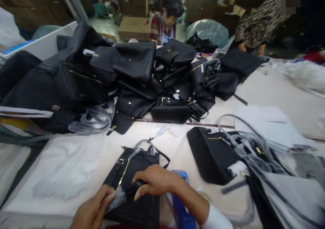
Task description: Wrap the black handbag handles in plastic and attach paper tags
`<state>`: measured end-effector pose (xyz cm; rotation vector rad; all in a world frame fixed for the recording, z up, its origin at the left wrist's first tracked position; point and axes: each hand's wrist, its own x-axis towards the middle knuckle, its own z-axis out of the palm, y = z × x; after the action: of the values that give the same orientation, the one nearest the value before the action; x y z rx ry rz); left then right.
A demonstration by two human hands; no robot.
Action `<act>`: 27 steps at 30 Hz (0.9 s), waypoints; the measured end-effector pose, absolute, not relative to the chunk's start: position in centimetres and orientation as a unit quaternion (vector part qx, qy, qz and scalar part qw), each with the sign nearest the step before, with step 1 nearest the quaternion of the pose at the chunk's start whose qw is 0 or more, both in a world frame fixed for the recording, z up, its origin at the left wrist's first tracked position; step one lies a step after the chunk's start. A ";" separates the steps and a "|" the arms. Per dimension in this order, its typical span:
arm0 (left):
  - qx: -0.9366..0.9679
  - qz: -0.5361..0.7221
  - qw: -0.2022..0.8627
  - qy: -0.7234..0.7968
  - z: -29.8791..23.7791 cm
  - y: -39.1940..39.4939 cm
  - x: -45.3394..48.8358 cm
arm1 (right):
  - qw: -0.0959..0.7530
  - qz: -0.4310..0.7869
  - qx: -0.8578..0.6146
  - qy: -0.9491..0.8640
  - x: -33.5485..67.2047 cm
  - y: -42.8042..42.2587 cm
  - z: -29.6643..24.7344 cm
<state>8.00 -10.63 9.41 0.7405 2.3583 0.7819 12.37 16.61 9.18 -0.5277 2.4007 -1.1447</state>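
A black handbag (137,174) with gold hardware and a gold zipper lies flat on the table right in front of me. My left hand (92,210) is closed in a pinch on a strip of clear plastic wrap (118,198) at the bag's lower left. My right hand (154,181) lies over the bag with fingers curled around a dark strap or handle. A blue object (181,205) sits partly hidden under my right forearm.
A big heap of black handbags (132,76) fills the table's far side. Another black bag (212,154) with plastic-wrapped straps lies at right, by white paper sheets (266,124). Crumpled plastic (66,168) lies at left. Two people work beyond the table.
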 end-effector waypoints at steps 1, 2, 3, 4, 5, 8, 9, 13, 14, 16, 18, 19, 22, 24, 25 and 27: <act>0.268 0.287 0.259 0.882 9.8 -10.3 8.3 | 0.222 -0.433 -0.195 0.852 12.3 16.7 9.0; 0.267 0.283 0.249 0.887 10.2 -10.0 8.5 | 0.230 -0.456 -0.198 0.837 12.3 16.7 8.9; 0.270 0.281 0.240 0.889 10.4 -9.7 8.7 | 0.236 -0.477 -0.198 0.823 12.3 16.6 8.8; 0.274 0.278 0.233 0.891 10.6 -9.6 8.9 | 0.238 -0.493 -0.195 0.813 12.3 16.5 8.8; 0.279 0.276 0.232 0.890 10.7 -9.5 9.0 | 0.238 -0.501 -0.189 0.810 12.3 16.4 8.9; 0.290 0.274 0.227 0.889 10.8 -9.6 9.4 | 0.228 -0.487 -0.180 0.823 12.4 15.6 9.6; 0.293 0.275 0.220 0.889 10.9 -9.7 9.5 | 0.225 -0.478 -0.179 0.830 12.3 15.3 10.0; 0.295 0.284 0.189 0.893 11.1 -9.8 9.9 | 0.206 -0.445 -0.175 0.854 12.2 13.9 11.1; 0.293 0.288 0.186 0.892 11.2 -9.9 10.1 | 0.204 -0.437 -0.173 0.859 12.2 13.7 11.3; 0.293 0.299 0.186 0.889 11.4 -9.9 10.3 | 0.204 -0.428 -0.166 0.865 12.3 13.3 11.6; 0.288 0.308 0.187 0.887 11.8 -9.8 10.6 | 0.209 -0.436 -0.152 0.862 12.5 13.3 11.8; 0.283 0.309 0.186 0.889 12.0 -9.8 10.7 | 0.212 -0.447 -0.148 0.857 12.7 13.3 11.9; 0.274 0.303 0.175 0.896 12.6 -9.7 10.8 | 0.219 -0.481 -0.151 0.835 12.9 13.6 12.2; 0.278 0.301 0.169 0.896 13.1 -9.8 10.7 | 0.219 -0.497 -0.152 0.826 12.9 13.6 12.6; 0.279 0.302 0.169 0.896 13.4 -9.8 10.6 | 0.219 -0.501 -0.149 0.824 12.9 13.6 12.9; 0.281 0.303 0.171 0.894 13.8 -9.7 10.6 | 0.220 -0.499 -0.143 0.826 12.7 13.4 13.5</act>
<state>10.65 -9.71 13.82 0.7978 2.5393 0.8616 12.70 13.38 13.48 -0.3955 2.2855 -1.3800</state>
